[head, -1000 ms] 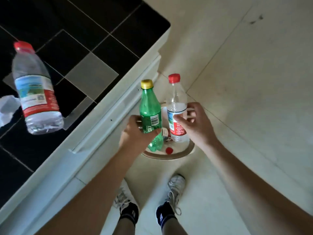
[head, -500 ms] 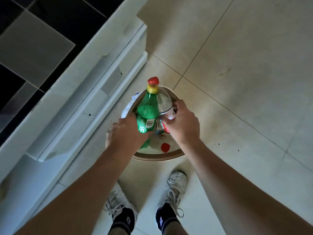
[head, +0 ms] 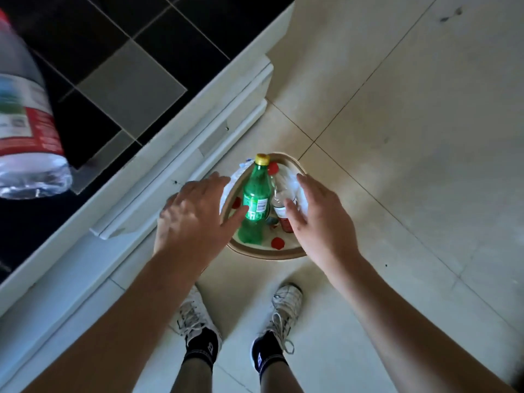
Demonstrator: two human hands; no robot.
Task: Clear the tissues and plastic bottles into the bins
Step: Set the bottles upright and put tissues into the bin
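Note:
A round bin stands on the floor by the white cabinet. Inside it a green bottle with a yellow cap leans upright, and beside it a clear bottle with a red cap and red label. White tissues line the bin's far side. My left hand hovers over the bin's left rim with fingers spread, holding nothing. My right hand hovers over the right rim, fingers straight, holding nothing. Another clear water bottle with a red label stands on the black table top at the left.
The white cabinet with a black tiled top runs diagonally along the left. Loose red caps lie in the bin. My two feet in white shoes stand just in front of the bin. Pale floor tiles spread to the right.
Both hands have let go of the green and clear bottles, which now sit in the bin. The fingers have opened and lifted off. The view has tilted, bringing the table bottle back in.

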